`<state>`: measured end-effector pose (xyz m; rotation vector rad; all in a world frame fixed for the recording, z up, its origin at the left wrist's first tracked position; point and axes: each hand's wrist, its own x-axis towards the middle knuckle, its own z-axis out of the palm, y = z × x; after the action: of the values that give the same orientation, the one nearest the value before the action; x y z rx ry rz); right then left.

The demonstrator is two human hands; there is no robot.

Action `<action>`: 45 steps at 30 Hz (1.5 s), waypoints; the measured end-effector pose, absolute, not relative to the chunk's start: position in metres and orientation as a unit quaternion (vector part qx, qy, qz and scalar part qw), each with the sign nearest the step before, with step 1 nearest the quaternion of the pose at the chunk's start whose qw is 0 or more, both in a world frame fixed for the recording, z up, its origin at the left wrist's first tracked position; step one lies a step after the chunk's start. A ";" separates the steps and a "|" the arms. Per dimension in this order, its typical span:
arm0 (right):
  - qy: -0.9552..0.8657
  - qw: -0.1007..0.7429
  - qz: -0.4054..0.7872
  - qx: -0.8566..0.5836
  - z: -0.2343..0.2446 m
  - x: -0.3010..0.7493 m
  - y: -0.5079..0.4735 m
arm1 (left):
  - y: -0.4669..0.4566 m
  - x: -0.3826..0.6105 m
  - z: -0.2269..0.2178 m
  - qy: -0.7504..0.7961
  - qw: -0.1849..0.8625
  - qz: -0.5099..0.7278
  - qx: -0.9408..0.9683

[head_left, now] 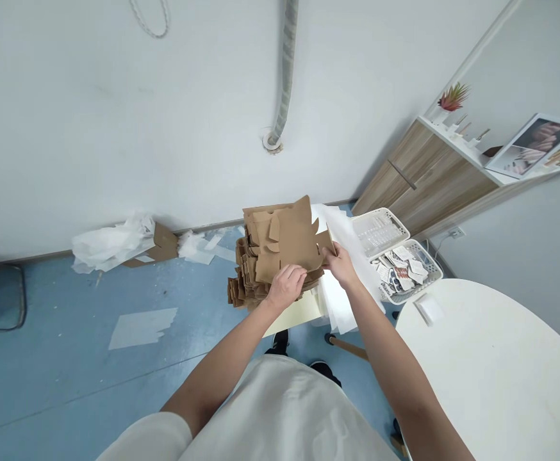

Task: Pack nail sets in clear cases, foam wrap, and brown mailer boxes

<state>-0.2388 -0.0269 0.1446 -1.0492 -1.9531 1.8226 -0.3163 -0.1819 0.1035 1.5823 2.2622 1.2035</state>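
- just one cam, head-worn, facing forward and down over the shirt (284, 413)
- shirt's super close, cardboard stack (275, 246) mid-view, floor (82, 378) below, wall (164, 128) farthest

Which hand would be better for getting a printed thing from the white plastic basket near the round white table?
Probably the right hand: it's nearer the white plastic basket and the small printed pieces inside. The left hand is farther away. Both touch brown cut cardboard, though.
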 end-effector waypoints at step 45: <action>-0.280 0.377 0.482 -0.740 0.007 0.328 -0.147 | -0.034 0.064 0.035 0.643 0.388 0.245 0.613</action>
<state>0.3283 -0.1468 0.0075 -1.8916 -0.7149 1.2324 0.0644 -0.0341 0.0353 1.5583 1.6362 0.6224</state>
